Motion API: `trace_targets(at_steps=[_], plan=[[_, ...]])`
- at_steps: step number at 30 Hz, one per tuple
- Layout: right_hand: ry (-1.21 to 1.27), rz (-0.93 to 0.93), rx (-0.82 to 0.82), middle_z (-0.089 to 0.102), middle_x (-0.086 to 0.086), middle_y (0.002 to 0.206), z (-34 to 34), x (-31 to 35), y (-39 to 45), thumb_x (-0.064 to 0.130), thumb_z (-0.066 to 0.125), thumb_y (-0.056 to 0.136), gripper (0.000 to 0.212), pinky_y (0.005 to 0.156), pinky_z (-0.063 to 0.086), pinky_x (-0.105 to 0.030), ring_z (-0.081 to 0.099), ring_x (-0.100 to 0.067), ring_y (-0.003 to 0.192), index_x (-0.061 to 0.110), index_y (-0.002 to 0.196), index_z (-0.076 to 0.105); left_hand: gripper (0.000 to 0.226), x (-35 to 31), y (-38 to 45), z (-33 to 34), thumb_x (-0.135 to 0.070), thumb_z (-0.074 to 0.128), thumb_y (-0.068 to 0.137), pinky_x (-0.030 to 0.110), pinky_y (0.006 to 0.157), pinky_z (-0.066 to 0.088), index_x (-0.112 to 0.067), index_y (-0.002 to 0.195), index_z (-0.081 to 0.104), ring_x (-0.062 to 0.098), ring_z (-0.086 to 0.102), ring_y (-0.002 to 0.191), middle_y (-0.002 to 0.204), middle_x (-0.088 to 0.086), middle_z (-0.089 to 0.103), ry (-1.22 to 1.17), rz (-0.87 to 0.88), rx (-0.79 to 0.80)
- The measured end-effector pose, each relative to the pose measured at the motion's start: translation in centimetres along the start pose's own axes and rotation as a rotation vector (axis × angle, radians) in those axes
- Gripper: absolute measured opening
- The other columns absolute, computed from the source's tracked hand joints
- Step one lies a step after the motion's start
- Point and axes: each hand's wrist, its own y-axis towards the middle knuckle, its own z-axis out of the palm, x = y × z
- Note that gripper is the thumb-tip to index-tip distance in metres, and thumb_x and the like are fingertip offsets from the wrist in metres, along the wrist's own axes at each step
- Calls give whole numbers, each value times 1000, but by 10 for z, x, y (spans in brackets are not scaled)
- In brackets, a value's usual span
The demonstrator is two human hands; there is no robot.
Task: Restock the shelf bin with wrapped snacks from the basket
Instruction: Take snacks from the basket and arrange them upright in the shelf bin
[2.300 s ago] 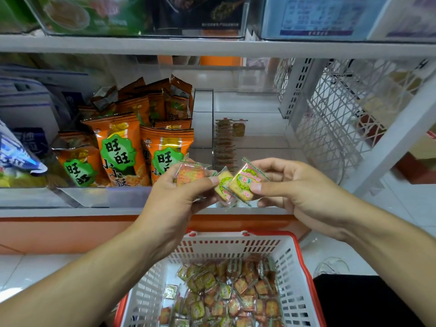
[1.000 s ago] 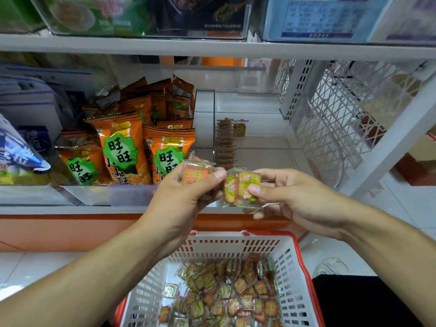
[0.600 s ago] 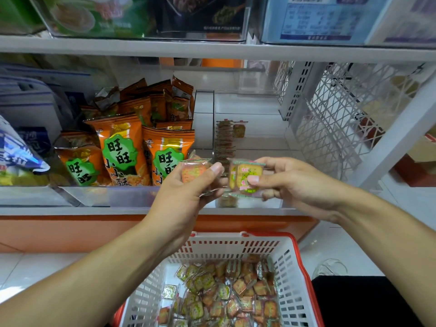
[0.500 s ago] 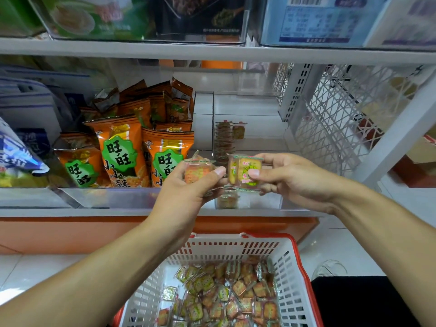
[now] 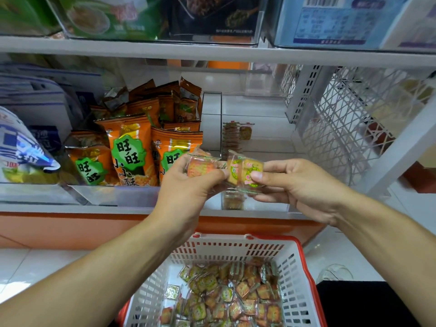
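L hand [image 5: 188, 185] pinches snack [image 5: 200, 165] | R hand [image 5: 295, 182] pinches snacks [image 5: 245, 172], count unclear | basket [image 5: 304, 267] cut off

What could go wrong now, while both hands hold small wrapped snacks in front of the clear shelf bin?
1. The right hand pinches stacked snacks by thumb and fingertips only; its grip may slip on the glossy wrappers, so one might fall short of the clear bin.
2. The row of snacks standing on edge deep in the bin could topple if new ones push against it.
3. The left hand holds its snack close to the orange bags; it might land in the wrong compartment.
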Motion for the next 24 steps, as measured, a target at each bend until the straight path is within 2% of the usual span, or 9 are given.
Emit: trace_targets(at_steps=[3, 6, 9, 11, 14, 17, 19, 21, 24], plan=[[-94, -118, -50, 76, -16, 104, -10, 7, -3, 14, 78, 71, 30, 77, 62, -28, 75, -19, 85, 5, 99, 73, 33, -6, 5, -5, 6, 80, 78, 27, 69, 60, -3, 105, 63, 27, 76, 84, 91, 13, 77, 86, 34, -6], [-425, -328, 16, 76, -7, 107, -16, 14, -10, 18, 77, 76, 31, 93, 57, -32, 72, -18, 95, 12, 106, 77, 34, -13, 7, -9, 6, 81, 78, 28, 69, 61, 0, 107, 63, 29, 77, 89, 95, 16, 79, 210, 14, 77], [-706, -369, 96, 70, 4, 116, -14, 10, -12, 29, 77, 77, 31, 96, 55, -43, 68, -19, 106, 21, 108, 77, 37, -14, 6, -10, 10, 80, 76, 30, 70, 61, -3, 107, 64, 27, 77, 91, 95, 14, 79, 294, -16, 215], [-737, -319, 165, 69, 10, 123, -10, 5, -11, 31, 77, 78, 31, 99, 54, -40, 67, -12, 112, 22, 107, 76, 41, -13, 5, -9, 10, 82, 74, 30, 70, 61, -6, 107, 65, 26, 77, 89, 94, 13, 79, 330, -26, 279], [-652, -294, 219, 74, -8, 110, -7, -1, -10, 24, 77, 80, 31, 94, 56, -40, 70, -21, 101, 17, 109, 70, 43, -8, 4, -7, 3, 87, 72, 31, 72, 62, -6, 108, 65, 24, 77, 89, 95, 11, 79, 330, -6, 282], [-528, -263, 214, 66, -19, 110, -12, 0, -7, 9, 77, 83, 52, 84, 58, -35, 64, -25, 89, 19, 129, 56, 47, -5, 5, -4, -14, 89, 72, 34, 76, 62, -8, 111, 63, 27, 77, 88, 95, 10, 79, 212, 4, 186], [-502, -247, 139, 63, -14, 109, -16, 1, 0, 6, 73, 86, 57, 82, 57, -29, 65, -17, 91, 22, 137, 54, 47, -3, 6, 0, -18, 87, 76, 30, 73, 62, -12, 114, 60, 27, 78, 85, 92, 9, 78, 145, 25, 122], [-489, -240, -3, 66, -9, 113, -22, 5, 13, 7, 69, 90, 45, 90, 57, -29, 65, -11, 95, 19, 133, 59, 49, -1, 8, 4, -18, 86, 80, 30, 71, 62, -20, 118, 57, 28, 78, 85, 98, 11, 77, 152, 48, 92], [-475, -233, -268, 71, -5, 117, -36, 8, 42, 7, 69, 93, 36, 98, 53, -32, 67, -19, 106, 10, 127, 62, 64, 1, 8, 11, -21, 89, 77, 36, 73, 63, -28, 128, 52, 31, 78, 84, 110, 13, 73, 199, 19, 89]])
